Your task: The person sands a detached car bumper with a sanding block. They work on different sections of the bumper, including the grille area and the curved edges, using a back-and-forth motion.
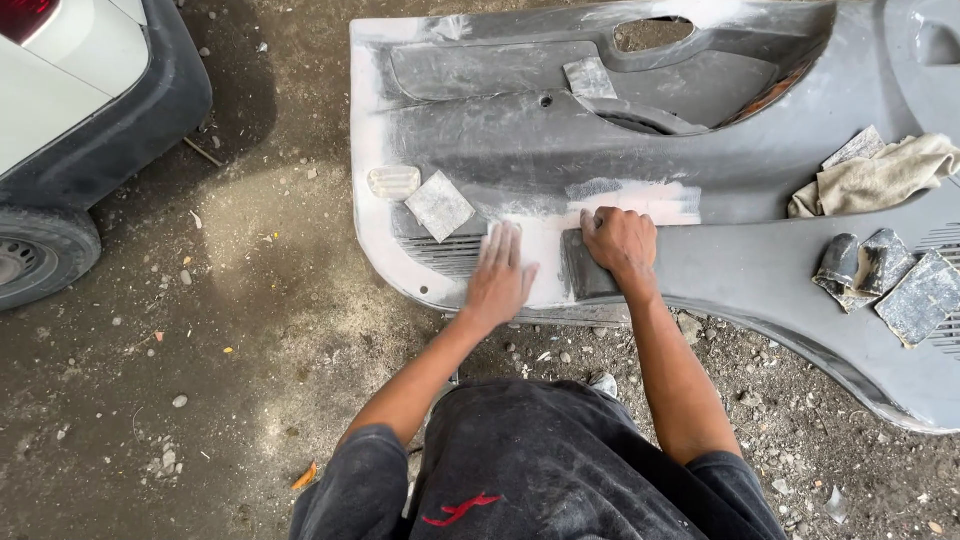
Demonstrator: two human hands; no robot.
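Observation:
A grey plastic car door panel lies flat on the ground in front of me, with a pale sanded patch near its lower middle. My right hand is closed on a dark sanding block that is pressed against the panel beside the pale patch. My left hand rests flat on the panel's surface just left of the block, fingers together and extended, holding nothing.
Loose sandpaper pieces lie on the panel's left and several more at the right. A beige rag sits at the right. A car's rear corner and tyre stand at far left on the gravelly dirt ground.

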